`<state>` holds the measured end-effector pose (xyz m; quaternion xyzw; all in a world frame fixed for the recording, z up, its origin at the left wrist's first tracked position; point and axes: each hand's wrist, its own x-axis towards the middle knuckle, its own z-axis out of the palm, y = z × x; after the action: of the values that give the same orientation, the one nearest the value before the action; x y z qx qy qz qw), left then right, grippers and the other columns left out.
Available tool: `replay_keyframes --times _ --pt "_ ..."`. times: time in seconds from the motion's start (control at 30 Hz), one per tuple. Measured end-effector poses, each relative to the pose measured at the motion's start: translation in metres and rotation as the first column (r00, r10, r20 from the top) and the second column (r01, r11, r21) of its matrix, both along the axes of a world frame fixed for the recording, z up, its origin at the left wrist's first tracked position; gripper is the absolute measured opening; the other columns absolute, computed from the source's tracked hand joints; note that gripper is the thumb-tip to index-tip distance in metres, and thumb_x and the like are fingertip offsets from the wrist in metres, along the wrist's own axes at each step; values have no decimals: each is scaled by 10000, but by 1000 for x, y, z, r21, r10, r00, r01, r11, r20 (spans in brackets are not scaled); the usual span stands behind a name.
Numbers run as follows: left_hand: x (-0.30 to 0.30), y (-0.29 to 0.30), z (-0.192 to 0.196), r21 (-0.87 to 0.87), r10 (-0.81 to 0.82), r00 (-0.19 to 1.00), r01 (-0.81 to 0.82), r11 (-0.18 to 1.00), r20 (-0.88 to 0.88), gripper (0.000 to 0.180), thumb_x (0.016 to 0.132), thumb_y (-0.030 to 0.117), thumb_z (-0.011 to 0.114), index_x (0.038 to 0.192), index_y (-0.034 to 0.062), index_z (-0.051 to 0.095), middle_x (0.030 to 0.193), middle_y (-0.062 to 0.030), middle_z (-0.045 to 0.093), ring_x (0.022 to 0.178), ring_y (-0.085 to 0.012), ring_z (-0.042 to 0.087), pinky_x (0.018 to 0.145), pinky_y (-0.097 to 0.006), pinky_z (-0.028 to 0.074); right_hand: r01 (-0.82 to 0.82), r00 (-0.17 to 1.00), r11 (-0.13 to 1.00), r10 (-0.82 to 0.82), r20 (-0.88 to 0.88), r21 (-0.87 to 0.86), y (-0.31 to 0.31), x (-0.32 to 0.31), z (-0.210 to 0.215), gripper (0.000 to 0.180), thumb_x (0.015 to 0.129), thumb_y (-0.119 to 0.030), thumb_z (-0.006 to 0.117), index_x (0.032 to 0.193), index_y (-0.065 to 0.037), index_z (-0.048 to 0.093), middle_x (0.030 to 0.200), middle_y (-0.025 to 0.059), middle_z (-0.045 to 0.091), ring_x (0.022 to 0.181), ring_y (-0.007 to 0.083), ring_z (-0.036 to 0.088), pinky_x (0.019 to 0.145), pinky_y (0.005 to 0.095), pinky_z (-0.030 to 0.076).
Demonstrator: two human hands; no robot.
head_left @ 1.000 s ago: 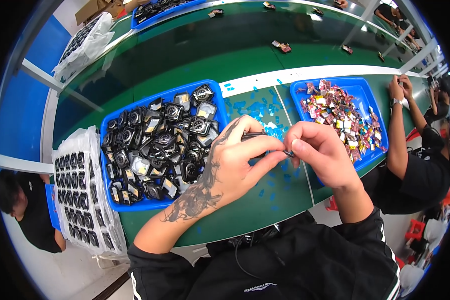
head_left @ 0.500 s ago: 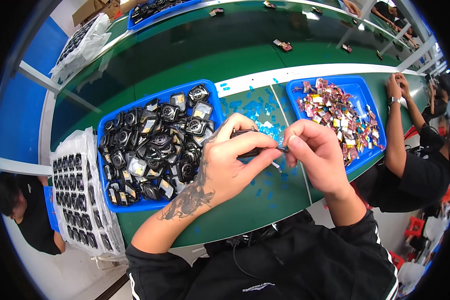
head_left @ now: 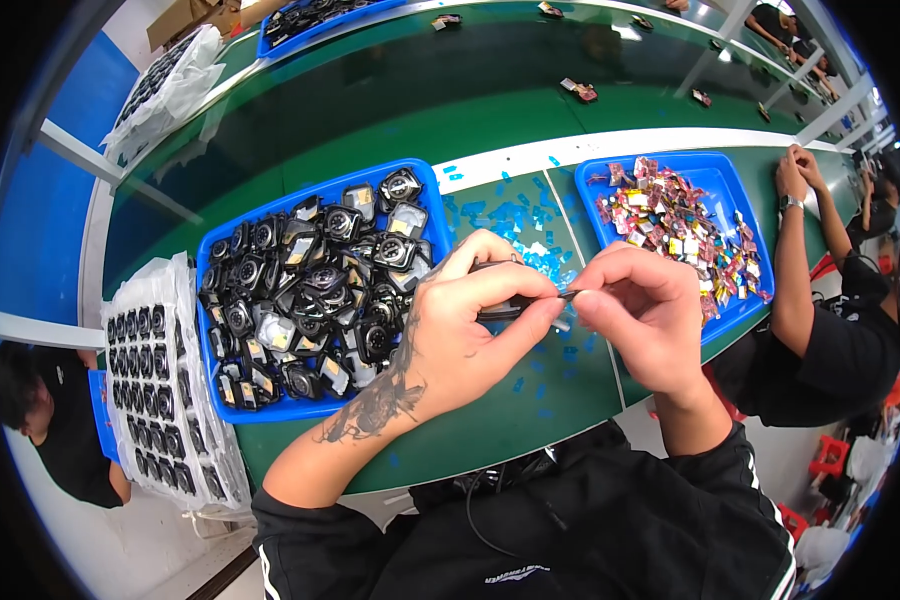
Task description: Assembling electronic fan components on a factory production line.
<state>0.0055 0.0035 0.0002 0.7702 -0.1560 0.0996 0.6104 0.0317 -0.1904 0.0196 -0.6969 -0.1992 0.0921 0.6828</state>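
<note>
One head-worn fisheye view looks steeply down, close over the hands (head_left: 560, 320); it faces forward across the green counter (head_left: 390, 110); edges curve toward the rim.

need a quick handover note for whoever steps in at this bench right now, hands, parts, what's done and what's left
Left hand: closed on a small dark part, held above the green bench.
Right hand: pinching a thin tweezer-like tool, tip at that part.
Blue tray of black camera-like modules: left of the hands, full.
Blue tray of small reddish pieces: right.
Blue film scraps: scattered between the trays.
Done: count not readable.
Left: the part in hand, judging by the full tray many more.
</note>
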Motion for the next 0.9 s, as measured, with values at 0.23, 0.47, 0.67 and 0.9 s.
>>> replay_keyframes --times 0.23,0.47,0.67,0.9 --pt "1 1 4 -34 -53 995 51 998 -86 93 801 35 744 887 29 710 889 -38 576 766 -84 536 646 -215 417 -79 990 997 80 -115 13 -10 6 4 91 914 -36 630 928 42 675 840 58 679 668 58 601 595 193 493" --pt "1 1 1 96 -10 995 1 995 97 147 754 8 763 888 43 713 872 -47 569 739 -122 555 626 -242 436 -171 943 985 172 -283 28 -12 14 4 104 932 -67 608 924 31 642 790 29 645 642 57 590 573 201 498" --pt "1 1 -11 409 -1 793 -314 857 610 259 657 67 842 886 101 726 839 -58 551 670 -197 589 542 -298 482 55 976 998 -56 -211 -11 8 12 -26 83 927 -94 622 909 -14 610 745 21 598 583 107 578 527 252 490" --pt "-5 -9 -7 35 225 964 -233 972 142 147 769 -3 765 903 32 716 870 -49 565 677 -94 534 592 -219 440 396 809 714 26 587 -577 6 13 -36 178 774 -20 711 936 -24 635 842 115 608 700 302 630 597 392 504"
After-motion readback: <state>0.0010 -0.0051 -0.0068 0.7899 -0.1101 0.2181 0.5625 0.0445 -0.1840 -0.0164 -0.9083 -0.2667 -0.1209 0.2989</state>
